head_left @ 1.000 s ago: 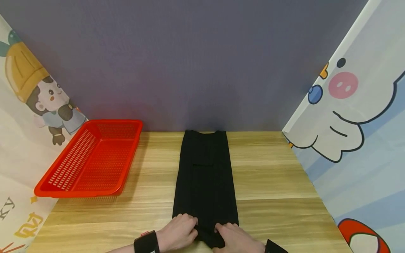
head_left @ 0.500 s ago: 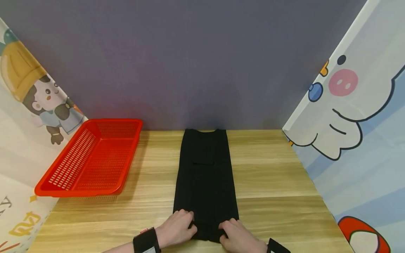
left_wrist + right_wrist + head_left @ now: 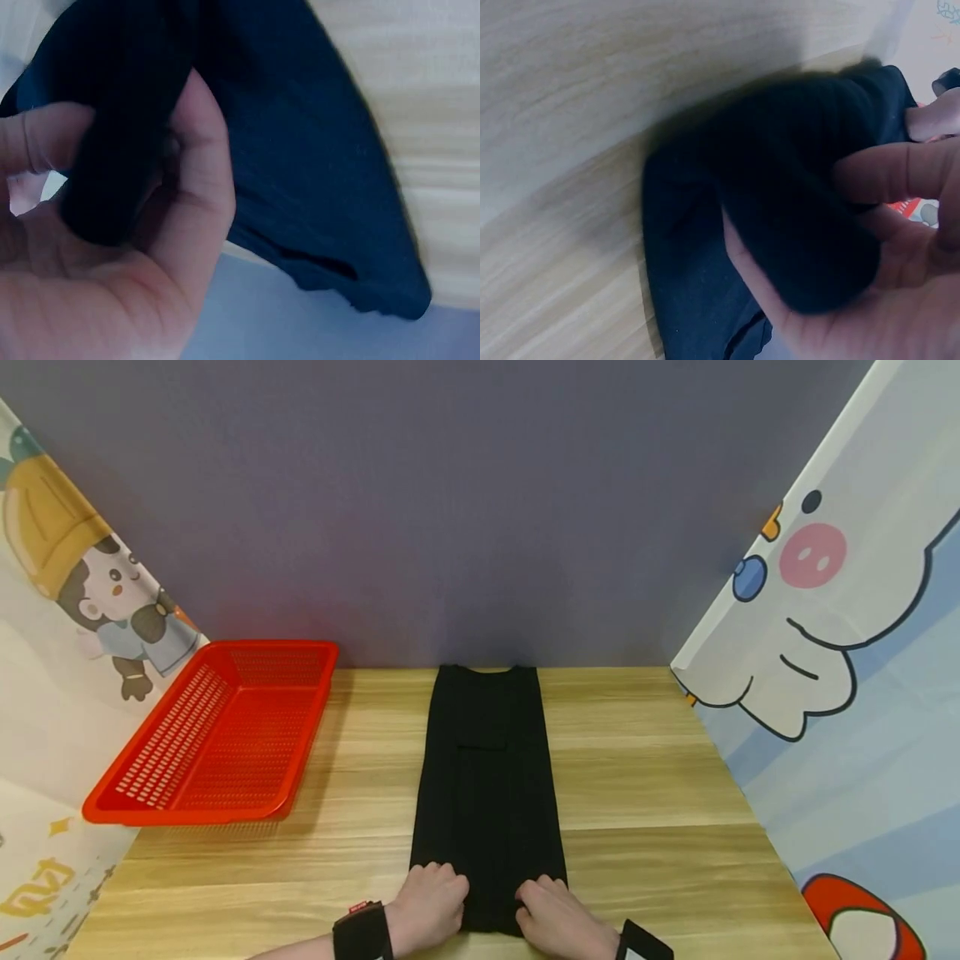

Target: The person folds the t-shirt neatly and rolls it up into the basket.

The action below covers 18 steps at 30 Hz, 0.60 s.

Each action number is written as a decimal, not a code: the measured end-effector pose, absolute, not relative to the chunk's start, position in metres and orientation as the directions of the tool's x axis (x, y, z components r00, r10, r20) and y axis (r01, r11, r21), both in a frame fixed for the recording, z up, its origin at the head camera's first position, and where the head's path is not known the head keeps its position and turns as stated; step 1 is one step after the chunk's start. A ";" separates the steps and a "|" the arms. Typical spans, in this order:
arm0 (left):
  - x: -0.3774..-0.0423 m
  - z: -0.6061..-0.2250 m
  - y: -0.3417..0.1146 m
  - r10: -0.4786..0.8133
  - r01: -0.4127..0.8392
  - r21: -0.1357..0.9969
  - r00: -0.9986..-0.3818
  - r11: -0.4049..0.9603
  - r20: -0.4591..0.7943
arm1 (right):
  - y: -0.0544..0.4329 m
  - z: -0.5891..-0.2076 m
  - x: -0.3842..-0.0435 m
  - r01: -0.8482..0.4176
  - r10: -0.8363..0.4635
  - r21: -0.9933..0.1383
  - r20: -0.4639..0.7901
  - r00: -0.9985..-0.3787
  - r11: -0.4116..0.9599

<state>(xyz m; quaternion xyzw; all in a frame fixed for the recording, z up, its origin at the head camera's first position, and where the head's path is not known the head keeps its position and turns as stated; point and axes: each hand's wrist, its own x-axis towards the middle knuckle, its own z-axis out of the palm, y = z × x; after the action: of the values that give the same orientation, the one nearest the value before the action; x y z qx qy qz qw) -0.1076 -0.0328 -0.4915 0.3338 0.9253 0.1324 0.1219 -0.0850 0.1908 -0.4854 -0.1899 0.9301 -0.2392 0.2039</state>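
Note:
A black garment [image 3: 482,793], folded into a long narrow panel, lies lengthwise on the table with a shallow curved edge at its far end. My left hand [image 3: 431,906] grips its near left corner. At the near right corner, my right hand [image 3: 562,918] holds the cloth. In the left wrist view, a fold of black cloth [image 3: 127,142] sits between the thumb and curled fingers [image 3: 202,165]. Similarly, the right wrist view has a rounded cloth fold [image 3: 795,225] pinched between thumb and fingers [image 3: 885,172]. The knuckles hide both near corners in the head view.
A red plastic basket [image 3: 247,739] with perforated sides stands at the left of the wooden table [image 3: 630,777]. A grey panel [image 3: 480,510] rises behind the table. Printed cartoon sheets [image 3: 817,693] border both sides.
The garment's near end, bunched to a point a second ago, now lies straighter between the hands. The left hand has shifted slightly right and its fingers have curled more. The basket has stayed put.

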 end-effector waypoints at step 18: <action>-0.111 -0.517 -0.040 0.580 0.469 0.480 -0.807 0.742 -0.109 | 0.197 -0.514 -0.085 -0.359 -0.447 -0.438 -0.114 -0.887 0.824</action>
<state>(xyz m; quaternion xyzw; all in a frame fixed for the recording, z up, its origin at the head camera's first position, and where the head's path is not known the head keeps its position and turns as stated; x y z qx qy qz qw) -0.1109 -0.0401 -0.5169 0.2836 0.9245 0.2207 0.1267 -0.0853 0.1967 -0.5137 -0.2122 0.9492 -0.2068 0.1063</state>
